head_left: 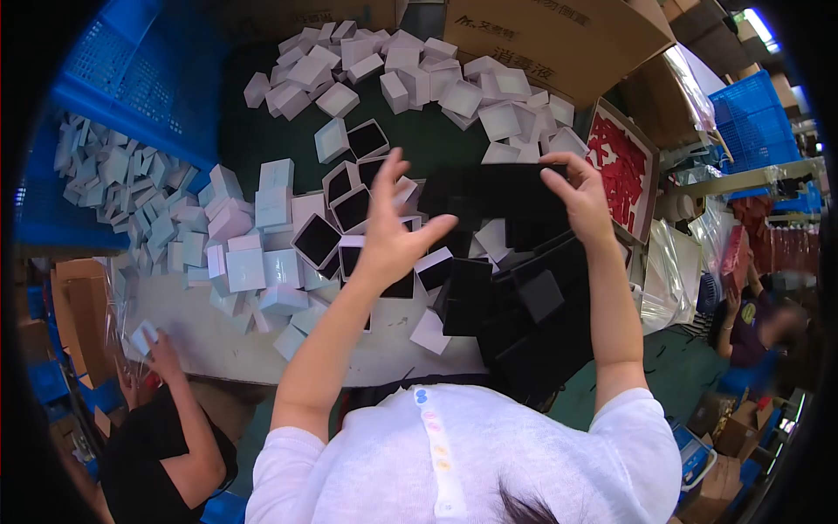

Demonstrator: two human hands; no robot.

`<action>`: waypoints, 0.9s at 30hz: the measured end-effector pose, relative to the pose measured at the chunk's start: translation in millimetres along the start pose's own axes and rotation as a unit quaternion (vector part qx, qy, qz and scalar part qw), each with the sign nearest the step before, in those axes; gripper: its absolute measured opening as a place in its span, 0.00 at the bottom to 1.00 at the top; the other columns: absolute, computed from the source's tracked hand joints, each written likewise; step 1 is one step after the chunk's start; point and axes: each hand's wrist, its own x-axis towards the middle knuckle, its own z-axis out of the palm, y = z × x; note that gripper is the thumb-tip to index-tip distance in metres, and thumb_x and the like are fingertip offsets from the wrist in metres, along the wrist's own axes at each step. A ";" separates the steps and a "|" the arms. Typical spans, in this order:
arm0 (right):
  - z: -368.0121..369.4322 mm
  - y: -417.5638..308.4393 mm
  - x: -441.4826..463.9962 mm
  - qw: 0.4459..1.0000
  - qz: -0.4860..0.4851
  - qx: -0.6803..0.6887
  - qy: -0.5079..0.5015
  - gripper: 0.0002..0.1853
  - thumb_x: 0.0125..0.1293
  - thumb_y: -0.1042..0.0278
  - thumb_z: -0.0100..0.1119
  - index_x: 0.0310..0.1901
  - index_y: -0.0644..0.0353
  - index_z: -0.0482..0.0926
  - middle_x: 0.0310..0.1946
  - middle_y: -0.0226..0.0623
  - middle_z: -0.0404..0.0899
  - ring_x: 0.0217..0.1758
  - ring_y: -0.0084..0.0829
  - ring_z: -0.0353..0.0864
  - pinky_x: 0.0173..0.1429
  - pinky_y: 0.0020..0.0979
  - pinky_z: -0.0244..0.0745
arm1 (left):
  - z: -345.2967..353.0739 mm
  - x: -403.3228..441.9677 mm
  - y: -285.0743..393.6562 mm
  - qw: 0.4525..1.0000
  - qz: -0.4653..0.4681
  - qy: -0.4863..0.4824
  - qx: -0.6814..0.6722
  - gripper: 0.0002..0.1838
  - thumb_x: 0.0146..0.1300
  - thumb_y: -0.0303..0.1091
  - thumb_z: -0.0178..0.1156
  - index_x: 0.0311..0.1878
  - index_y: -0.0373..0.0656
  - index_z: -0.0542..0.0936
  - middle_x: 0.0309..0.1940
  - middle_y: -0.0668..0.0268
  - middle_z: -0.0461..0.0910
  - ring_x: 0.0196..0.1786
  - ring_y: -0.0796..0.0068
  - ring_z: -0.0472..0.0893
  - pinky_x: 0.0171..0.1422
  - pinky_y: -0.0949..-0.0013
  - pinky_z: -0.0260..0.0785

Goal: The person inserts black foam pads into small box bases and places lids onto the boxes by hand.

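"Black piece [493,192], where?"
"Left of the red-filled tray [652,188], its end pinched in the right hand's [585,199] fingers."
"And the left hand [393,243]?"
"Farther left, fingers spread wide, empty."

Right hand [580,196] grips black piece [502,189] at its right end; left hand [393,240], spread, over black-lined white boxes [317,241]; brown carton [559,44] stands behind

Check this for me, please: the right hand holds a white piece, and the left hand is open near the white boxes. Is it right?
Not quite: the piece in the right hand is black, not white, as the head view shows. The left hand is indeed open near the white boxes.
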 end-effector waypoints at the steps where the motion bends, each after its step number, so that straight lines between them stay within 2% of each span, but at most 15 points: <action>1: 6.5 9.9 -2.1 0.999 -0.004 -0.030 -0.010 0.10 0.63 0.73 0.63 0.45 0.64 0.80 0.34 0.27 0.79 0.37 0.16 0.76 0.44 0.19 0.71 | 17.4 5.0 9.8 0.993 -0.073 -0.055 -0.078 0.48 0.51 0.38 0.74 0.72 0.42 0.58 0.66 0.52 0.64 0.67 0.59 0.67 0.69 0.56 0.62; 4: 24.0 15.8 -11.5 0.996 0.008 0.083 -0.019 0.10 0.62 0.75 0.63 0.45 0.64 0.80 0.36 0.28 0.80 0.38 0.17 0.77 0.43 0.21 0.73 | 51.3 27.4 -25.8 0.958 -0.150 -0.097 -0.225 0.27 0.60 0.31 0.67 0.61 0.36 0.70 0.52 0.57 0.77 0.52 0.63 0.80 0.55 0.60 0.75; 6: 8.0 35.0 -9.2 0.989 0.028 0.090 0.114 0.11 0.61 0.77 0.63 0.46 0.63 0.79 0.38 0.31 0.81 0.39 0.18 0.79 0.42 0.21 0.74 | 57.2 33.6 -26.0 0.928 -0.198 -0.019 -0.315 0.13 0.65 0.27 0.62 0.50 0.36 0.75 0.41 0.61 0.81 0.34 0.68 0.84 0.37 0.64 0.82; 7: -4.5 39.0 -8.8 0.966 0.056 0.202 0.151 0.11 0.62 0.76 0.63 0.47 0.63 0.79 0.40 0.34 0.81 0.40 0.20 0.80 0.42 0.22 0.75 | 53.6 36.2 -29.2 0.925 -0.209 -0.019 -0.317 0.13 0.65 0.27 0.62 0.50 0.36 0.75 0.42 0.62 0.81 0.38 0.71 0.83 0.42 0.67 0.80; 10: -15.4 36.4 -24.7 0.988 0.073 0.122 0.055 0.15 0.62 0.71 0.64 0.50 0.63 0.79 0.41 0.33 0.81 0.42 0.20 0.79 0.46 0.22 0.73 | 72.8 36.0 -36.0 0.961 -0.158 -0.094 -0.208 0.15 0.65 0.31 0.63 0.52 0.37 0.74 0.43 0.63 0.81 0.46 0.74 0.80 0.52 0.72 0.73; 12: 2.3 33.3 -35.2 0.990 0.111 0.071 -0.041 0.16 0.61 0.67 0.66 0.50 0.63 0.80 0.38 0.29 0.80 0.40 0.18 0.76 0.50 0.22 0.69 | 96.1 36.4 -30.7 0.973 -0.079 -0.190 -0.106 0.19 0.72 0.40 0.53 0.57 0.36 0.72 0.51 0.57 0.77 0.57 0.69 0.75 0.63 0.68 0.64; 13: 2.9 45.7 -35.4 0.996 0.093 -0.011 -0.010 0.10 0.62 0.67 0.64 0.42 0.64 0.81 0.36 0.28 0.79 0.39 0.18 0.74 0.50 0.21 0.67 | 106.5 39.3 -25.7 0.967 -0.050 -0.226 -0.107 0.20 0.74 0.43 0.49 0.58 0.35 0.71 0.54 0.55 0.75 0.60 0.68 0.73 0.66 0.67 0.62; 14: -4.0 57.8 -37.6 0.992 0.119 0.035 0.015 0.09 0.63 0.67 0.64 0.40 0.63 0.82 0.35 0.27 0.79 0.38 0.17 0.74 0.48 0.21 0.68 | 114.2 53.7 -45.4 0.973 -0.002 -0.217 -0.077 0.22 0.75 0.44 0.44 0.59 0.34 0.71 0.58 0.49 0.72 0.64 0.65 0.69 0.70 0.66 0.57; 16: -24.6 70.3 -44.0 0.977 0.160 0.116 0.079 0.08 0.63 0.68 0.65 0.36 0.64 0.82 0.32 0.26 0.80 0.37 0.16 0.75 0.44 0.20 0.69 | 127.2 95.0 -55.5 0.992 -0.049 -0.097 -0.059 0.24 0.72 0.45 0.51 0.58 0.32 0.71 0.56 0.47 0.73 0.57 0.57 0.75 0.63 0.63 0.65; 18: -36.6 63.7 -56.0 0.954 0.197 0.172 0.144 0.08 0.63 0.68 0.65 0.34 0.64 0.81 0.30 0.25 0.79 0.33 0.15 0.75 0.39 0.20 0.70 | 138.1 143.5 -102.7 0.972 -0.018 0.001 0.234 0.31 0.56 0.47 0.65 0.54 0.32 0.73 0.51 0.47 0.76 0.52 0.50 0.77 0.56 0.55 0.70; 21: -51.1 72.8 -68.5 0.942 0.184 0.194 0.204 0.08 0.63 0.68 0.65 0.35 0.64 0.82 0.29 0.25 0.79 0.31 0.15 0.75 0.37 0.20 0.71 | 149.5 172.5 -113.1 0.861 -0.163 -0.155 0.456 0.22 0.55 0.45 0.64 0.43 0.35 0.77 0.42 0.47 0.80 0.50 0.48 0.80 0.51 0.52 0.72; 22: -55.1 72.9 -68.5 0.941 0.181 0.194 0.210 0.08 0.63 0.68 0.65 0.35 0.64 0.82 0.29 0.25 0.79 0.31 0.15 0.75 0.37 0.20 0.71 | 151.8 181.4 -134.4 0.862 -0.157 -0.159 0.456 0.22 0.55 0.45 0.64 0.43 0.35 0.77 0.42 0.47 0.80 0.50 0.48 0.80 0.51 0.52 0.72; 24: -61.3 74.3 -72.9 0.935 0.183 0.204 0.226 0.08 0.63 0.67 0.65 0.34 0.64 0.82 0.28 0.26 0.80 0.31 0.15 0.76 0.36 0.20 0.71 | 153.5 192.1 -183.9 0.865 0.039 -0.167 0.472 0.15 0.55 0.40 0.63 0.37 0.37 0.78 0.36 0.48 0.80 0.48 0.50 0.82 0.46 0.51 0.73; 25: -62.4 74.5 -71.9 0.932 0.185 0.207 0.233 0.08 0.63 0.67 0.65 0.34 0.64 0.82 0.28 0.26 0.80 0.31 0.15 0.76 0.36 0.20 0.71 | 149.3 189.8 -175.6 0.862 0.041 -0.175 0.473 0.15 0.55 0.40 0.63 0.37 0.37 0.78 0.36 0.48 0.80 0.48 0.50 0.82 0.46 0.51 0.73; 27: -60.2 73.1 -59.0 0.936 0.177 0.203 0.226 0.08 0.63 0.67 0.65 0.33 0.63 0.81 0.27 0.26 0.79 0.29 0.15 0.75 0.34 0.20 0.71 | 135.8 181.0 -150.0 0.955 0.003 -0.126 0.270 0.09 0.54 0.32 0.59 0.35 0.38 0.76 0.38 0.50 0.80 0.44 0.48 0.81 0.47 0.49 0.71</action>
